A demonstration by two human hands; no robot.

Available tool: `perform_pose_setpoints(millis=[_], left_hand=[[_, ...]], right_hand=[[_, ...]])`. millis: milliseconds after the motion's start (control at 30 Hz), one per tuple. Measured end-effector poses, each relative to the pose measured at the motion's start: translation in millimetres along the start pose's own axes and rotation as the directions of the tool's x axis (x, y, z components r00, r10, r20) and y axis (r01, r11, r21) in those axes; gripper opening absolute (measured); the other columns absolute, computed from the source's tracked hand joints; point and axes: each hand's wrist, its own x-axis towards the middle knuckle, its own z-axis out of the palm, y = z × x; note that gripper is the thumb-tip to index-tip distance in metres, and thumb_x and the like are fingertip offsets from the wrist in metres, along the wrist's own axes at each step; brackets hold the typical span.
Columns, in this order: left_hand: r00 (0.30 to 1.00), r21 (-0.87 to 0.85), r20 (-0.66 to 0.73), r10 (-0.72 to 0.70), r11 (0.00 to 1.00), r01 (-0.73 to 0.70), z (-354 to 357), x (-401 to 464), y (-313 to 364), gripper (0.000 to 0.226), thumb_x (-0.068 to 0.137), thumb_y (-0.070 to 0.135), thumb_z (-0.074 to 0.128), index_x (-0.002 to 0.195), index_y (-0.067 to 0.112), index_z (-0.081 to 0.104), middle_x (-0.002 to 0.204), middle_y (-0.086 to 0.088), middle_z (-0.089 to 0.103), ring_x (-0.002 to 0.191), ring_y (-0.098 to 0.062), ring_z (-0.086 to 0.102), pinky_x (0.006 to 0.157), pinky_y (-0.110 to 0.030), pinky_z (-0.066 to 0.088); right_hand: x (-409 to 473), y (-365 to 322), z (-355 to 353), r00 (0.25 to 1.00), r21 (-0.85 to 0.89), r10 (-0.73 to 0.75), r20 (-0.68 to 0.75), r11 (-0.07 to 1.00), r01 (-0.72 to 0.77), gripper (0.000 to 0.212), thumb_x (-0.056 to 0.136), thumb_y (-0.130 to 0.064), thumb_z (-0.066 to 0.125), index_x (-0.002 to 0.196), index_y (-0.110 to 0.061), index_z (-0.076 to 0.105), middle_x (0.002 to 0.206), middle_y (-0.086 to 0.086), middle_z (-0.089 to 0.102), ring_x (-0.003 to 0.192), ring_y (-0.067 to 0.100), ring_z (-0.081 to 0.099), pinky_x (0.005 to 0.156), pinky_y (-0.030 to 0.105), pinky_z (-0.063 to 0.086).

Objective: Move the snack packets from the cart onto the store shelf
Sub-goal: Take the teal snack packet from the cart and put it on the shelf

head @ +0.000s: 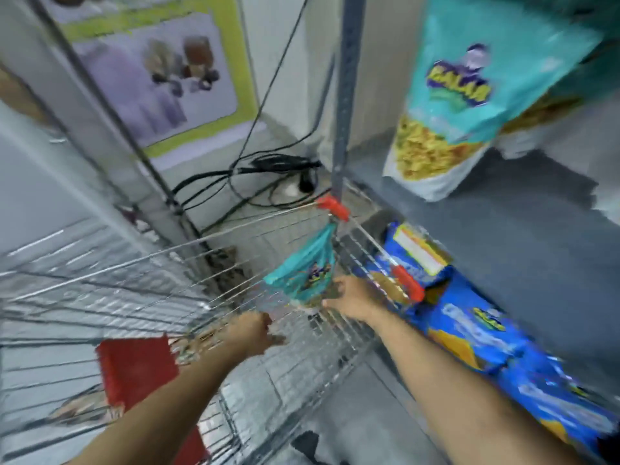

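A teal snack packet leans in the far right corner of the wire cart. My right hand reaches into the cart and touches the packet's lower right edge; the blur hides whether the fingers have closed on it. My left hand hovers lower left of the packet, fingers loosely curled, nothing in it. Another teal packet stands on the grey store shelf at the upper right. Blue snack packets lie on the lower shelf beside the cart.
The cart has red plastic corner pieces on its rim and a red flap near me. Black cables lie on the floor behind the cart. A grey shelf upright stands by the cart's far corner. A poster hangs at the back left.
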Motion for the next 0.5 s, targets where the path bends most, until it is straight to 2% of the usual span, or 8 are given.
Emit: perform_pose_setpoints(millis=[67, 133, 200, 300, 333, 400, 433, 500], left_hand=[[0.998, -0.121, -0.06, -0.031, 0.992, 0.023, 17, 17, -9, 0.088, 0.071, 0.063, 0.073, 0.139, 0.014, 0.047, 0.129, -0.01, 0.065, 0.122, -0.029, 0.058, 0.102, -0.037, 0.044], [0.994, -0.437, -0.106, -0.026, 0.899, -0.024, 23, 31, -6, 0.102, 0.069, 0.053, 0.08, 0.15, 0.016, 0.029, 0.137, -0.01, 0.057, 0.127, -0.028, 0.053, 0.105, -0.036, 0.042], [0.986, -0.693, -0.165, 0.021, 0.709, -0.131, 25, 51, 1, 0.088, 0.069, 0.041, 0.085, 0.14, 0.02, 0.037, 0.132, 0.001, 0.055, 0.125, -0.021, 0.053, 0.103, -0.032, 0.043], [0.968, -0.831, -0.246, 0.048, 0.503, -0.236, 30, 76, 12, 0.059, 0.076, 0.044, 0.078, 0.126, 0.028, 0.05, 0.129, 0.008, 0.059, 0.12, -0.012, 0.058, 0.108, -0.038, 0.045], [0.966, -0.868, -0.25, 0.063, 0.428, -0.253, 29, 78, 19, 0.042, 0.086, 0.037, 0.071, 0.123, 0.03, 0.053, 0.124, 0.01, 0.061, 0.112, -0.004, 0.06, 0.105, -0.032, 0.048], [0.963, -0.919, -0.267, 0.046, 0.289, -0.268, 23, 79, 28, 0.016, 0.097, 0.026, 0.055, 0.111, 0.032, 0.056, 0.11, 0.016, 0.064, 0.094, 0.011, 0.06, 0.089, -0.016, 0.053], [0.96, -0.927, -0.278, 0.021, 0.257, -0.274, 20, 81, 30, 0.011, 0.099, 0.025, 0.052, 0.105, 0.032, 0.057, 0.104, 0.017, 0.064, 0.087, 0.013, 0.06, 0.085, -0.013, 0.054], [0.956, -0.923, -0.293, -0.001, 0.262, -0.282, 10, 84, 28, 0.01, 0.099, 0.028, 0.049, 0.102, 0.027, 0.06, 0.1, 0.013, 0.067, 0.078, 0.011, 0.067, 0.086, -0.018, 0.056]], right_hand=[[37, 6, 6, 0.999, -0.003, 0.029, 0.04, 1.0, -0.029, 0.062, 0.063, -0.005, 0.086, 0.12, -0.003, 0.062, 0.116, 0.015, 0.071, 0.104, 0.023, 0.068, 0.092, 0.034, 0.054], [66, 12, 5, 0.998, 0.07, 0.045, 0.053, 0.996, -0.049, 0.074, 0.058, 0.005, 0.087, 0.123, -0.006, 0.053, 0.113, 0.006, 0.068, 0.105, 0.019, 0.063, 0.093, 0.029, 0.053], [84, 12, -1, 0.991, 0.147, 0.059, 0.119, 0.986, -0.076, 0.079, 0.061, 0.014, 0.081, 0.127, -0.01, 0.046, 0.108, 0.0, 0.064, 0.105, 0.016, 0.059, 0.084, 0.018, 0.05], [98, 8, -10, 0.973, 0.184, 0.032, 0.227, 0.98, -0.075, 0.066, 0.067, 0.015, 0.077, 0.118, -0.017, 0.051, 0.102, -0.005, 0.064, 0.096, 0.009, 0.06, 0.072, 0.005, 0.049], [103, 4, -10, 0.966, 0.21, 0.026, 0.256, 0.974, -0.082, 0.057, 0.069, 0.011, 0.077, 0.111, -0.019, 0.055, 0.101, -0.006, 0.066, 0.094, 0.008, 0.061, 0.078, 0.009, 0.051], [110, -1, -7, 0.964, 0.239, 0.022, 0.265, 0.967, -0.088, 0.049, 0.065, -0.007, 0.085, 0.109, -0.014, 0.064, 0.109, 0.0, 0.072, 0.102, 0.015, 0.066, 0.096, 0.028, 0.051], [114, -1, -4, 0.965, 0.259, 0.018, 0.26, 0.962, -0.088, 0.059, 0.059, -0.018, 0.088, 0.114, -0.01, 0.065, 0.113, 0.003, 0.073, 0.107, 0.019, 0.067, 0.1, 0.037, 0.05], [114, -2, -2, 0.976, 0.308, 0.013, 0.218, 0.948, -0.082, 0.083, 0.046, -0.036, 0.093, 0.12, -0.011, 0.065, 0.117, 0.004, 0.074, 0.109, 0.021, 0.069, 0.101, 0.044, 0.051]])
